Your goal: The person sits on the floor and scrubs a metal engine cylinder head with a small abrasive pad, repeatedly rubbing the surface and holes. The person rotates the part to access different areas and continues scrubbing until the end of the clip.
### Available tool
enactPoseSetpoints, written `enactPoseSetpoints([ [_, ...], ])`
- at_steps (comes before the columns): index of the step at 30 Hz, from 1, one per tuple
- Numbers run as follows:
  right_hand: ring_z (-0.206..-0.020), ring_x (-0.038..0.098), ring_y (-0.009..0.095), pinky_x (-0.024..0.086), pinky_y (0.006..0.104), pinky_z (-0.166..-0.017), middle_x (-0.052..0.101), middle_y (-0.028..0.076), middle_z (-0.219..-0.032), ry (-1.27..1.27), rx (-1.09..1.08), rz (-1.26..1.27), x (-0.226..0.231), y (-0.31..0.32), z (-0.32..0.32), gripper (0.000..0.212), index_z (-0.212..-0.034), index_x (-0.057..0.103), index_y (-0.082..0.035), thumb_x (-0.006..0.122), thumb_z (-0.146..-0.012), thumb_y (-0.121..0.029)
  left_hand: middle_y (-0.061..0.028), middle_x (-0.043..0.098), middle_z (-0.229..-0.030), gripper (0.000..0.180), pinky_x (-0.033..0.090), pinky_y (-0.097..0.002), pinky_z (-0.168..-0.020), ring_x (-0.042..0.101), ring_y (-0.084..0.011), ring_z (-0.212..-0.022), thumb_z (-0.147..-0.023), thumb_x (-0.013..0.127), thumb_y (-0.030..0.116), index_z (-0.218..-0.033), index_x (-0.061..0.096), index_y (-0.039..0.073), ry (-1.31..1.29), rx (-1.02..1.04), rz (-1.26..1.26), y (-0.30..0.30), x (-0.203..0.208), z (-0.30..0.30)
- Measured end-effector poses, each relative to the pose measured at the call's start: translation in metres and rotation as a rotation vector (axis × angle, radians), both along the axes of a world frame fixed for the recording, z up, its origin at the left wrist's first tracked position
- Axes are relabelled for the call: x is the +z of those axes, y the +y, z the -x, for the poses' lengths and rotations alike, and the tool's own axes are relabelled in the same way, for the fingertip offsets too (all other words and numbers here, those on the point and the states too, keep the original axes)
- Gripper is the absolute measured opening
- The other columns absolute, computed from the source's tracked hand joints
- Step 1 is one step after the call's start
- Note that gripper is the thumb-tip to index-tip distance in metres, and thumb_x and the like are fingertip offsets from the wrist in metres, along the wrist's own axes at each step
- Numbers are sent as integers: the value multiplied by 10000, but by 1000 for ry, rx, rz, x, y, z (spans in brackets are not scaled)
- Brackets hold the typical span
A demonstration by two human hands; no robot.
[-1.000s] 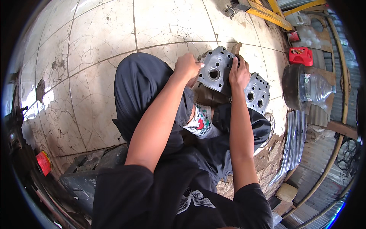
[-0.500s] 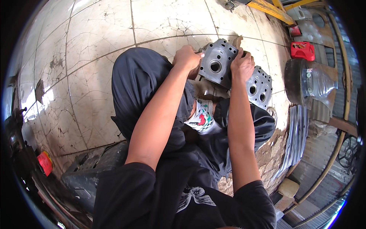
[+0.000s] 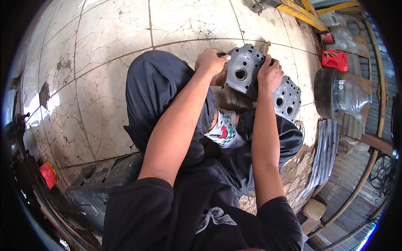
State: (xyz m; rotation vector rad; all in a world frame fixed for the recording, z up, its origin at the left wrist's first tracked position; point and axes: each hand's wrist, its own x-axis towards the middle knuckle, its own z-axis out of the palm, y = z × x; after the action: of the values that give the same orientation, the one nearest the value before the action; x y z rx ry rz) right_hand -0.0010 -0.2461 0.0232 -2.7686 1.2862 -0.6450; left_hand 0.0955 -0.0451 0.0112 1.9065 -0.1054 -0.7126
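A grey metal cylinder head [image 3: 250,62] with a large round port and several smaller holes stands tilted in front of me, its flat face toward me. My left hand [image 3: 212,62] is closed on its left edge, the thumb pointing at the face. My right hand [image 3: 270,76] grips its right edge with bent fingers. Below my left hand shows a brownish surface [image 3: 219,78] that I cannot make out. A second, similar cylinder head [image 3: 292,97] with two large ports lies just right of my right hand, partly behind my wrist.
Cracked pale tiles [image 3: 113,37] spread ahead and left. At right stand a red jug [image 3: 335,60], a dark round drum [image 3: 325,94] and corrugated metal sheets [image 3: 324,146]. A yellow metal frame [image 3: 301,14] is at the far right. A dark case [image 3: 102,188] sits by my left side.
The whole view has shifted slightly, so most things appear a little further right and lower. Both hands keep their grip on the cylinder head, with hardly any change in its tilt.
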Motion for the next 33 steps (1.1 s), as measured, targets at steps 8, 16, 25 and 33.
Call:
enactPoseSetpoints([
  [8,-1088,671,425,489,504,-1022,746,227,-1155,-29,-12,-54,4,2,-5,505,-1127,747,24,565,-1043,-440,-174,781,-1192,433,554,-336,-926,739,-228,-1043,-908,850,196,-1269,745,-19,72,-38,145,3,-38,-10],
  [16,-1083,670,431,493,501,-1018,749,227,-1147,-48,9,-9,-1,-1,3,509,-1152,751,26,577,-1041,-439,-214,747,-1267,465,555,-364,-980,729,-270,-1127,-900,836,102,-1330,709,-22,53,-40,25,4,-1,-2],
  [25,-1117,661,434,479,501,-1050,738,236,-1183,-45,12,-17,-2,-2,6,530,-1191,743,24,565,-1042,-452,-222,732,-1290,618,556,-384,-1010,721,-307,-1175,-818,918,237,-1348,700,5,-10,-114,26,7,-14,-5],
  [33,-1131,656,433,477,500,-1057,738,231,-1192,-59,33,-30,-2,-2,5,523,-1210,744,7,564,-1042,-455,-220,757,-1248,574,548,-365,-999,728,-324,-1154,-824,914,156,-1339,714,-1,0,-163,30,12,-12,-7],
])
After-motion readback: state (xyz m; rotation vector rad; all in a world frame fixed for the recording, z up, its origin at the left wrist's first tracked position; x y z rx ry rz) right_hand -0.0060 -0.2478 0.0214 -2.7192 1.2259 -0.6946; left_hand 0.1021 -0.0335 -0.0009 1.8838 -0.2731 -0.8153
